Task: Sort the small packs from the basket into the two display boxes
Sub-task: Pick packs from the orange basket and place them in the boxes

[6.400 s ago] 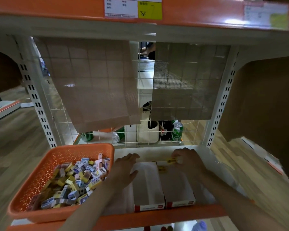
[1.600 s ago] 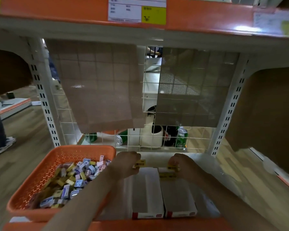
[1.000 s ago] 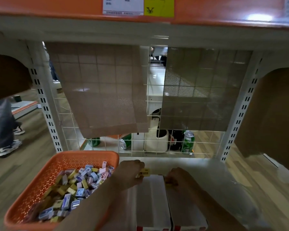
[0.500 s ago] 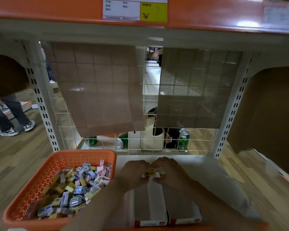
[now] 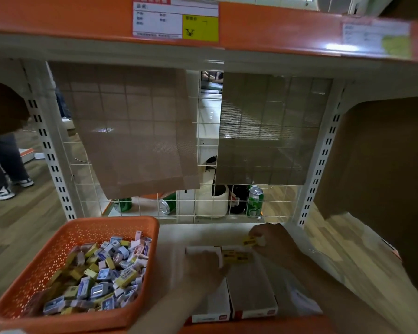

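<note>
An orange basket (image 5: 111,221) at the left of the shelf holds a heap of small packs (image 5: 106,273) in yellow, blue and pink. Two white display boxes lie side by side: the left box (image 5: 212,307) and the right box (image 5: 251,285). A few yellow packs (image 5: 237,257) lie at the far end of the right box. My right hand (image 5: 275,242) pinches one yellow pack (image 5: 250,242) just above that far end. My left hand (image 5: 203,271) is blurred over the left box, and I see nothing in it.
A wire grid back panel (image 5: 203,203) with brown mesh sheets closes the shelf behind. Green cans (image 5: 254,201) and a white container (image 5: 212,201) stand beyond it. An orange upper shelf edge (image 5: 275,32) hangs overhead. A person's legs (image 5: 3,169) stand at the far left.
The yellow pack has passed from my left hand to my right. My right hand has carried it right and farther back; my left hand has drawn back toward me over the left box.
</note>
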